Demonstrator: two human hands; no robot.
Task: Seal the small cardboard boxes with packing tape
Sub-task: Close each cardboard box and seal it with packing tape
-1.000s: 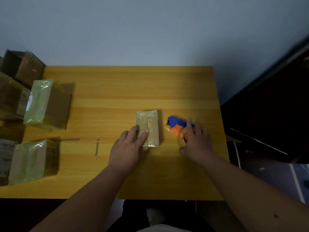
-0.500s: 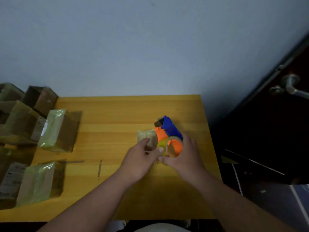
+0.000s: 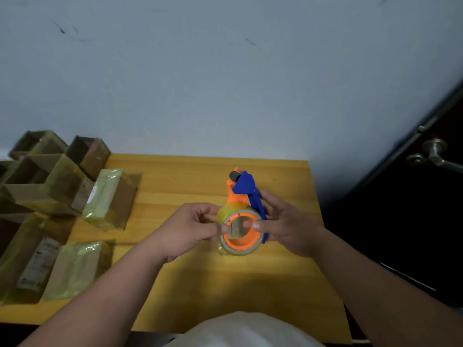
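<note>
At the far left edge, open cardboard boxes [image 3: 37, 176] are stacked beyond and over the tabletop [image 3: 175, 181] edge, and two taped boxes sit beside them: one [image 3: 107, 196] near the back left, one [image 3: 75, 269] near the front left, with a bare strip of wood between the two. Open wood runs from these boxes to the middle. The left forearm comes up from the lower left, and the left hand [image 3: 185, 229] is raised above the tabletop, fingers curled, its grip pinching at the left rim of the tape roll [image 3: 225, 249]. The dispenser [image 3: 240, 196], orange body with a blue guard, is held upright off the wood between both hands, roller end pointing away toward the wall. The right hand [image 3: 288, 226] cradles it from the right, thumb pressed at the orange hub and fingers curled behind the blue guard. Right of this hand the tabletop ends close by, with a dark door [image 3: 426, 221] past it.
</note>
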